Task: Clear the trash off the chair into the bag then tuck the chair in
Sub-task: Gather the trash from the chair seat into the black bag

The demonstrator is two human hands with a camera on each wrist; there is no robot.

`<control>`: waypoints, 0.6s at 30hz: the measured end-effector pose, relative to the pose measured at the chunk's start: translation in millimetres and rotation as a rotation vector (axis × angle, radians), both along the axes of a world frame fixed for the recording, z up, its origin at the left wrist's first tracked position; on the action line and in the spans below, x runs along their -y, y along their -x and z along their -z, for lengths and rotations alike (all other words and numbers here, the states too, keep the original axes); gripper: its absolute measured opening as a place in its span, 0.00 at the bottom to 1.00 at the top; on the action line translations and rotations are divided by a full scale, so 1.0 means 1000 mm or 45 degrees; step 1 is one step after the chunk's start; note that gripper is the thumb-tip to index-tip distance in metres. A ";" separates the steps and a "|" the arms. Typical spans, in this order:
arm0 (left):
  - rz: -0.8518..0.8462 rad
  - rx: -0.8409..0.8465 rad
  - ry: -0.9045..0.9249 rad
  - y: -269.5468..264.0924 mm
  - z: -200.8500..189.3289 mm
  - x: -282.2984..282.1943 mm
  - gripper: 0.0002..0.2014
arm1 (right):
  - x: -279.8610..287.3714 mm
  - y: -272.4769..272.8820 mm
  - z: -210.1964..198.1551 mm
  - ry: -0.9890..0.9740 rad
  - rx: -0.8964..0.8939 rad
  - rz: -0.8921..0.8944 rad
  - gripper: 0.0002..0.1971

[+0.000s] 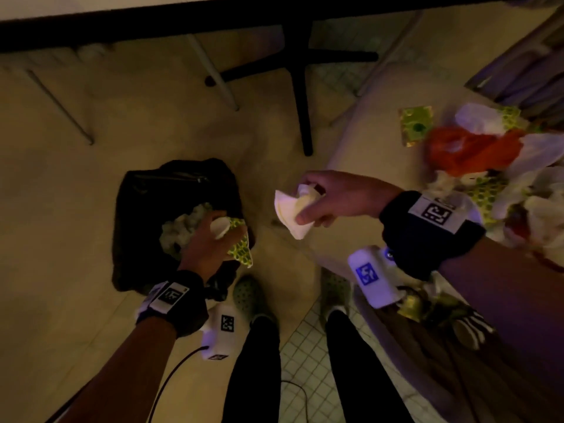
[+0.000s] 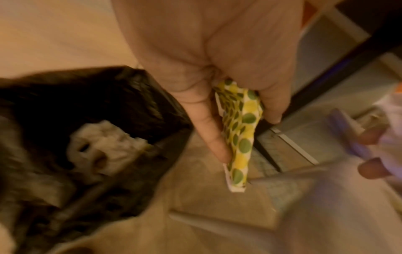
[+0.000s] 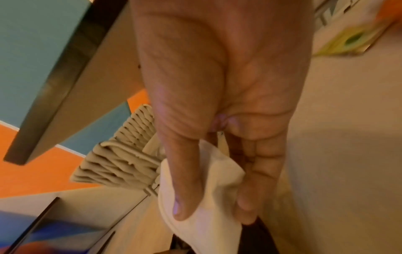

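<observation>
In the head view the left hand sits at lower centre-left, directly over the open mouth of the black bag that stands on the floor; its fingers are curled round a green-and-yellow dotted napkin and a crumpled white piece, the napkin's end hanging down past the fingertips. Inside the bag a wad of pale crumpled paper lies at the bottom. The right hand is at the centre of the frame, between the bag and the chair, thumb and fingers pinching a folded white paper napkin that droops below the thumb. The chair takes up the right side of the frame, its pale seat still heaped with trash: an orange plastic wrapper, white tissues, dotted napkins and a flat green-and-yellow packet lying apart toward the upper right. A dark tabletop edge runs across the top of the frame, with black legs beneath it.
</observation>
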State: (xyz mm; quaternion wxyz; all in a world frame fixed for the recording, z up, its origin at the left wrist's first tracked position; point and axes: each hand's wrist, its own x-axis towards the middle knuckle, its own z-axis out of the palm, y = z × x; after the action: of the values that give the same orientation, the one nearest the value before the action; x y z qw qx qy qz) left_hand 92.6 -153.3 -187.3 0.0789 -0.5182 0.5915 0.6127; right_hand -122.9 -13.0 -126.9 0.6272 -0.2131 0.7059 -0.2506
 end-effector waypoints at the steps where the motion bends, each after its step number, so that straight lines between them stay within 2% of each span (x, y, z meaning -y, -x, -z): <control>1: -0.050 0.013 -0.040 -0.011 0.004 0.011 0.23 | 0.016 -0.009 0.006 0.001 0.028 -0.011 0.19; 6: -0.192 0.113 -0.085 -0.078 0.033 0.076 0.25 | 0.087 -0.079 0.059 -0.076 0.160 -0.088 0.14; 9: -0.226 0.173 -0.060 -0.109 0.056 0.102 0.27 | 0.115 -0.117 0.108 -0.185 0.189 -0.073 0.21; 14: -0.259 0.199 -0.063 -0.147 0.110 0.127 0.29 | 0.158 -0.166 0.186 -0.304 0.253 0.118 0.30; 18: -0.315 0.206 -0.186 -0.154 0.144 0.135 0.33 | 0.176 -0.189 0.222 -0.352 0.311 0.244 0.36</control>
State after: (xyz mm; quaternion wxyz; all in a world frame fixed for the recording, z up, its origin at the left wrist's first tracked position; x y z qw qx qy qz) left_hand 246.2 -287.9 -331.2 0.0878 -0.6275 0.4687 0.6155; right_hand 66.1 -188.6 -349.1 0.7048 -0.0250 0.6693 -0.2339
